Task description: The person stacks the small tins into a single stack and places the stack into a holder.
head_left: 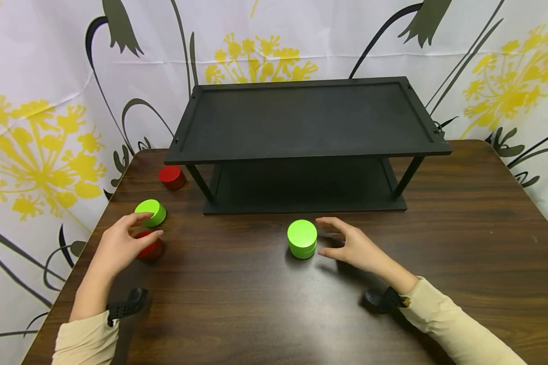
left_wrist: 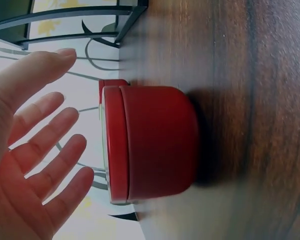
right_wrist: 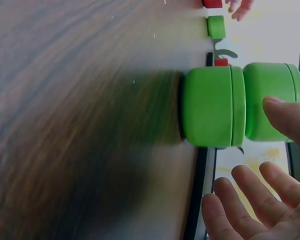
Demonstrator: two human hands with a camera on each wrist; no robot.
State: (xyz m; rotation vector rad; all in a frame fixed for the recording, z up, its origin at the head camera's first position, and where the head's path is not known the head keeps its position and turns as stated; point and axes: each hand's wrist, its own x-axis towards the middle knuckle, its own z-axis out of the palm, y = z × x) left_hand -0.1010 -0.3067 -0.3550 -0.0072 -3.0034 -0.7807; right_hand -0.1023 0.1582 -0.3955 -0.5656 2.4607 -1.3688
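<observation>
Two lidded green jars stand one on the other at the middle of the table, the upper jar [head_left: 302, 234] sitting a little askew on the lower jar [right_wrist: 209, 107]. My right hand [head_left: 353, 246] is just to their right, thumb and fingers spread apart, holding nothing. On the left, my left hand [head_left: 118, 248] hovers at a lidded red jar [left_wrist: 157, 142], its thumb and fingers parted and nothing gripped. In the head view that hand partly covers the red jar. Just behind it stands another green jar [head_left: 155, 212], close to the fingertips.
A second red jar [head_left: 172, 177] stands farther back on the left, beside the shelf. The black two-tier shelf [head_left: 301, 119] occupies the back of the brown wooden table [head_left: 237, 304]. A patterned white curtain [head_left: 150, 45] hangs behind and along the left edge.
</observation>
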